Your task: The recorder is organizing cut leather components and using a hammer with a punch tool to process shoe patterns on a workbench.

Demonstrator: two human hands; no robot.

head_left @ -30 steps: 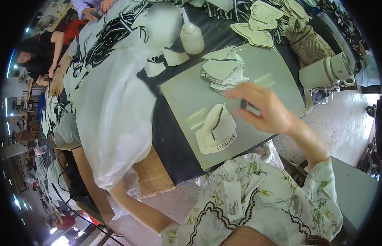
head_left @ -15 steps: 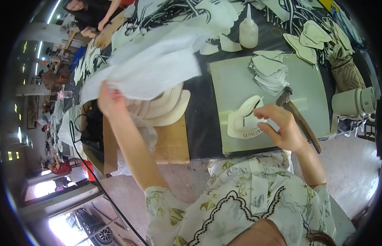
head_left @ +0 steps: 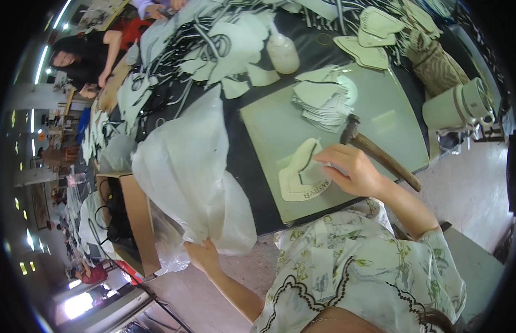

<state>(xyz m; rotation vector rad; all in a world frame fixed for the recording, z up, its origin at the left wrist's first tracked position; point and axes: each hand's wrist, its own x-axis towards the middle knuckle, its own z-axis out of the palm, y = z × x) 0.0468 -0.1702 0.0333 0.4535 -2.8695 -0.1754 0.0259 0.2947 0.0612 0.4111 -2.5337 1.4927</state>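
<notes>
My left hand point(head_left: 202, 256) is closed on the lower edge of a translucent white plastic sheet point(head_left: 186, 161), which drapes over the table's left part and hides what lies under it. My right hand point(head_left: 355, 171) hovers over a grey-green board point(head_left: 263, 144), fingers bent, thumb apart, and nothing visible between them. Just left of those fingertips lies a cream cut shoe-upper piece point(head_left: 294, 186) with a dark strip and printing along its curved edge. A wooden-handled hammer point(head_left: 385, 155) rests beside the right hand. Behind it sits a stack of pale cut pieces point(head_left: 319, 100).
A cardboard box point(head_left: 138, 216) with black things inside stands at the left. A white squeeze bottle point(head_left: 283, 54) is beyond the board. Cream pieces point(head_left: 374, 33) and a lidded pale cup point(head_left: 455, 105) are at the right. A co-worker point(head_left: 89, 61) works at the far left.
My left hand has drawn the plastic sheet down and toward me, over the cream pieces seen before. The right hand stays by the shoe-upper piece. The view has shifted.
</notes>
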